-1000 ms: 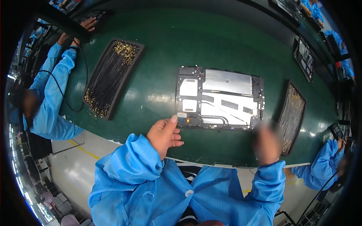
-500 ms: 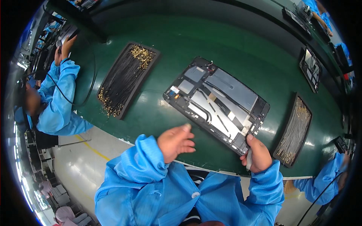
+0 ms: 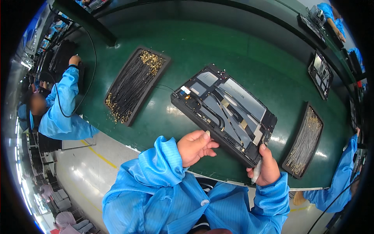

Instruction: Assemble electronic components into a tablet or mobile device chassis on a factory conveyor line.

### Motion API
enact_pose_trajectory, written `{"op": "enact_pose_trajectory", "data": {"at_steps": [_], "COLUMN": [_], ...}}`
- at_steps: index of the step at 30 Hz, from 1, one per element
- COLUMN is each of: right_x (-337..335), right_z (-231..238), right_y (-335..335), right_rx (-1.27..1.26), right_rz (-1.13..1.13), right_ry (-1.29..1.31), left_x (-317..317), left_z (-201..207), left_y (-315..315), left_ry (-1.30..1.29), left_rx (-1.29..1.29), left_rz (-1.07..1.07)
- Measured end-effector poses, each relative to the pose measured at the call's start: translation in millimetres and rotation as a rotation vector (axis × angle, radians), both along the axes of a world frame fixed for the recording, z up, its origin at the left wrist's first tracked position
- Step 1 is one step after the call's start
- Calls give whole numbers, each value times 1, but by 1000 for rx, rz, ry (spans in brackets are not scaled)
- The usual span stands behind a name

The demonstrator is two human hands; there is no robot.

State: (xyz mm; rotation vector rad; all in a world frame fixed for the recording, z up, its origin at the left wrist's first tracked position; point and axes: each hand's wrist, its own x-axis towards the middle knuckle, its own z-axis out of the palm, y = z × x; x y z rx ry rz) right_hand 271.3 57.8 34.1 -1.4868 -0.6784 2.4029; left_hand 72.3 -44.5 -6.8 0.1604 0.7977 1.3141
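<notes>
An opened tablet [image 3: 233, 113], with its inner parts bared and a thick black side toward me, is held tilted over the green bench. My right hand [image 3: 267, 167] grips its lower right corner, the thumb on top. A small whitish object [image 3: 256, 171], whose kind I cannot make out, shows at that hand's fingers. Close to the tablet's near edge is my left hand [image 3: 196, 148], thumb up and fingers loosely curled, with nothing seen in it; whether it touches the edge is unclear.
A dark tray [image 3: 134, 115] of black cables with gold ends lies left on the green bench [image 3: 194, 43]. Another tray [image 3: 289, 168], with grey cables, lies right. Behind it stands a second opened tablet [image 3: 320, 74]. Co-workers in blue sleeves [image 3: 64, 107] sit at both sides.
The tablet's near side has tilted up, showing more of its black edge. My left hand has moved right, closer to it. The co-worker's hands on the left have shifted.
</notes>
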Motion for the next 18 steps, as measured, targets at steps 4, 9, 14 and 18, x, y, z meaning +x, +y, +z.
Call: {"op": "enact_pose_trajectory", "data": {"at_steps": [4, 9, 14, 18], "right_x": [-2, -9, -12, -11], "right_z": [0, 4, 4, -2], "right_y": [-3, -6, -7, -9], "right_rx": [-7, -70, -99, -151], "right_rz": [-43, -125, -135, -176], "right_ry": [27, 123, 167, 211], "left_x": [6, 5, 7, 13], "left_z": [-6, -6, -15, -12], "left_y": [-3, -2, -5, -2], "left_ry": [-147, -250, -183, 215], "left_rx": [14, 29, 115, 109], "left_rz": [78, 105, 139, 159]}}
